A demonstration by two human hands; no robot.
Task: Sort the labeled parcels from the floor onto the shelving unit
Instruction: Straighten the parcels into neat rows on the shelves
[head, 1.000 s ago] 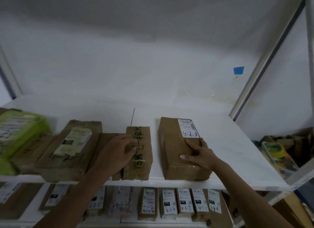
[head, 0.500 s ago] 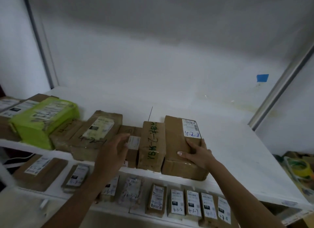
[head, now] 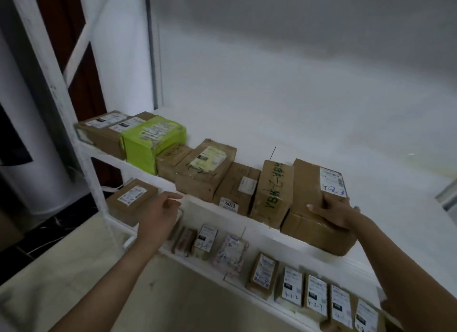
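Note:
The white shelving unit (head: 371,183) carries a row of labeled parcels on its upper board. At the right end of that row lies a brown box marked 4-2-7 (head: 306,183), tight against a box with green writing (head: 274,188). My right hand (head: 333,213) rests on the near right corner of the 4-2-7 box, fingers stretched leftward across its top. My left hand (head: 160,213) hovers in front of the shelf edge, fingers loosely curled, holding nothing. Left of the green-lettered box stand a box tagged 4013 (head: 237,185) and a bright green parcel (head: 153,138).
The lower board holds several small labeled parcels (head: 291,286) and a larger brown box (head: 133,198) at its left end. A white upright post (head: 49,72) frames the unit on the left. Bare white board lies right of the 4-2-7 box. Beige floor (head: 61,270) shows below.
My left hand has left the parcels and drawn back to the front of the shelf edge. My right hand has stayed on the 4-2-7 box. The view has swung left.

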